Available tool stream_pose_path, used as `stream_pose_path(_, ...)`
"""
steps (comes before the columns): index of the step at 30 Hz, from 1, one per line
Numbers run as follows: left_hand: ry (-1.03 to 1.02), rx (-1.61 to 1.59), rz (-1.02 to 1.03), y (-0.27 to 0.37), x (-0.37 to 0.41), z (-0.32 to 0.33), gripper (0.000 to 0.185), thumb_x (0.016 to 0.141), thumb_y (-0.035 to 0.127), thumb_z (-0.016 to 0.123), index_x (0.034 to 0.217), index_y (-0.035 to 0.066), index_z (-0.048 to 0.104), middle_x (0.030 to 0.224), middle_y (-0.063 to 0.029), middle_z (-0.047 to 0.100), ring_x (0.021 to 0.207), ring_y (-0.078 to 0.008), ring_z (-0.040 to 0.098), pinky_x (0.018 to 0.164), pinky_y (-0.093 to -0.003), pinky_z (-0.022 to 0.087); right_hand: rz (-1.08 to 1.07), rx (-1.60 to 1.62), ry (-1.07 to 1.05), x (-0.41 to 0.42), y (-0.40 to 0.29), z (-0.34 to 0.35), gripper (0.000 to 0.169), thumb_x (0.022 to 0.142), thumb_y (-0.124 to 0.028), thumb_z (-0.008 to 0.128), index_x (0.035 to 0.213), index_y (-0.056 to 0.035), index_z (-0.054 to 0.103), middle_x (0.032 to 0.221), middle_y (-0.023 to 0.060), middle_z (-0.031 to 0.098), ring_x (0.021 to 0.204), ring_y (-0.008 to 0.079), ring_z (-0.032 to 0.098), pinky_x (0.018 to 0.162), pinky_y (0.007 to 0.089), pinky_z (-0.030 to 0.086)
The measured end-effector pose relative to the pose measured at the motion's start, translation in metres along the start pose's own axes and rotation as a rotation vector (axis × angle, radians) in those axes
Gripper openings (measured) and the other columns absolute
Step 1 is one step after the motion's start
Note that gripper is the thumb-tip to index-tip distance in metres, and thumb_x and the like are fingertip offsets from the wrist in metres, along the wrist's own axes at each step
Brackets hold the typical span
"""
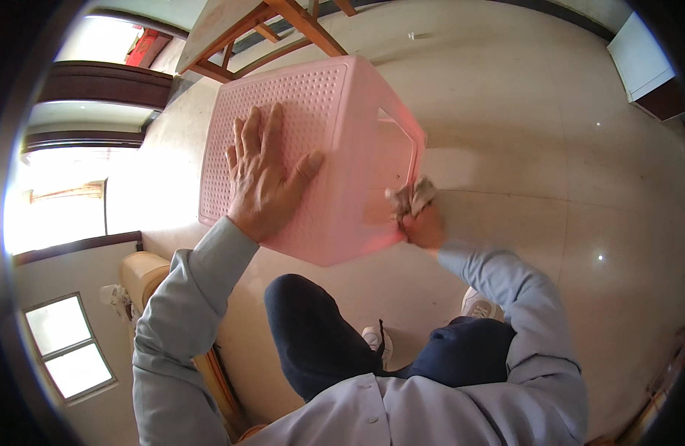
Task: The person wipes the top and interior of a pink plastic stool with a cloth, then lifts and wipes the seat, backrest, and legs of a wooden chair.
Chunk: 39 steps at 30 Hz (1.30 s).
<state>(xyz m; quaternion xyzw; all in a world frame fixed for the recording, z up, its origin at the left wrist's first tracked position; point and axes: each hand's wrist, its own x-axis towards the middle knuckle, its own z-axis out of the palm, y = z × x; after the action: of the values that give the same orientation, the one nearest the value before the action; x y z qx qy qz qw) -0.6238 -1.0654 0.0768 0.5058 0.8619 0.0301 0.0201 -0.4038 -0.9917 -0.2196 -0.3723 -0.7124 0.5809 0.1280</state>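
Observation:
A pink plastic stool (342, 167) is tilted in front of my knees, its dimpled seat facing left and its legs toward the right. My left hand (267, 178) lies flat on the seat with the fingers spread. In my right hand (426, 226) is a crumpled, stained cloth (412, 195), held against the stool's lower leg edge near the side opening. The right hand is somewhat blurred. Part of the cloth is hidden in the fist.
A wooden table or bench (264, 28) with slanted legs stands close beyond the stool. A white cabinet (640, 61) is at the far right. Beige tiles cover the floor (504, 167). By my left arm is a padded, tan furniture end (144, 273).

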Motion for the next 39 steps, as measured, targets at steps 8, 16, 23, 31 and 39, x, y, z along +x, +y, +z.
stream_pose_path(8,0.019,-0.001,0.02,0.004,0.019,0.007,0.096,0.094,0.074,0.047,0.161,0.008,0.03,0.166,-0.0306,0.018,0.155,-0.0518,0.007,0.123,-0.0643,0.006,0.434,0.884,-0.066,-0.025,0.0,-0.038,0.031,0.086,0.002,0.058,0.115,0.0071,0.065,0.11,0.0113,0.069,0.102,0.0227,0.069,0.085,0.0358,0.058)
stream_pose_path(16,0.034,0.0,-0.019,-0.001,0.012,0.01,0.091,0.097,0.071,0.044,0.162,0.008,0.028,0.165,-0.0303,0.019,0.153,-0.0537,0.011,0.122,-0.0675,0.009,-0.705,0.157,0.294,-0.021,-0.187,-0.101,0.03,0.087,0.0,0.064,0.117,0.0071,0.066,0.115,0.025,0.067,0.106,0.0392,0.067,0.095,0.0575,0.051)
stream_pose_path(23,0.087,0.004,-0.003,0.0,0.013,0.012,0.084,0.099,0.062,0.045,0.161,0.008,0.029,0.165,-0.0311,0.019,0.153,-0.0557,0.011,0.12,-0.0694,0.01,-1.122,-0.152,0.536,0.081,-0.248,-0.08,0.048,0.077,-0.01,0.061,0.124,-0.0024,0.065,0.133,0.028,0.055,0.107,0.0475,0.058,0.097,0.0539,0.047)
stream_pose_path(31,0.05,0.007,-0.027,0.001,0.009,0.007,0.089,0.096,0.068,0.046,0.162,0.011,0.028,0.166,-0.0291,0.018,0.154,-0.053,0.008,0.122,-0.0667,0.008,-0.183,0.436,-0.196,0.173,-0.28,-0.141,0.025,0.084,-0.021,0.063,0.091,0.0016,0.073,0.086,0.0105,0.073,0.074,0.0204,0.068,0.067,0.036,0.055)
stream_pose_path(39,-0.004,-0.01,-0.031,0.003,0.011,-0.001,0.088,0.095,0.065,0.049,0.162,0.011,0.029,0.167,-0.0276,0.015,0.154,-0.0541,0.006,0.121,-0.0704,0.007,0.009,0.715,-0.373,0.174,-0.239,-0.146,0.037,0.095,-0.03,0.056,0.108,-0.0007,0.074,0.102,0.0087,0.075,0.088,0.0194,0.071,0.08,0.033,0.057)
